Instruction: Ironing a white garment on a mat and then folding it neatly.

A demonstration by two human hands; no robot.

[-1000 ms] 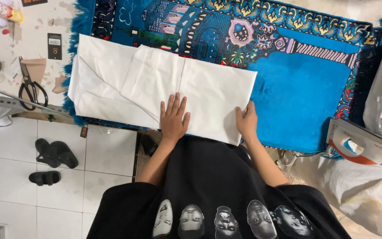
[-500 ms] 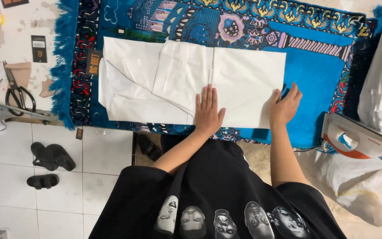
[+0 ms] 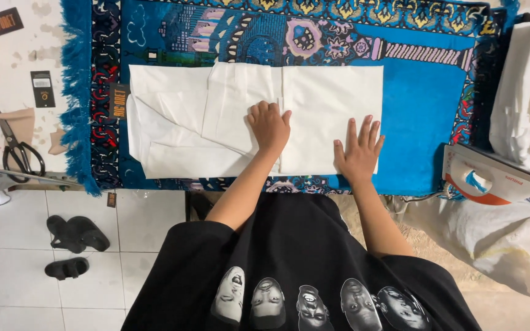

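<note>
Both hands slid leftward along the folded white cloth garment (image 3: 259,122) on the blue patterned rug (image 3: 424,116): left hand (image 3: 270,125) knuckles curled, pressing; right hand (image 3: 358,152) flat, fingers spread, nothing pinched.

Bright, even light is falling over the whole spot, and a blue patterned rug (image 3: 421,116) with a fringed edge is lying across the work surface, sitting right next to a worn white tabletop (image 3: 16,58) with its paint flaking off. Black scissors (image 3: 19,153) are resting on that tabletop, an orange and white iron (image 3: 486,181) is sitting at the rug's right edge, and a stack of white fabric (image 3: 526,92) is piling up beyond it. Down below, white floor tiles (image 3: 7,276) are showing, with dark sandals (image 3: 75,236) lying on them and a pale sack (image 3: 498,245) slumping on the right.
</note>
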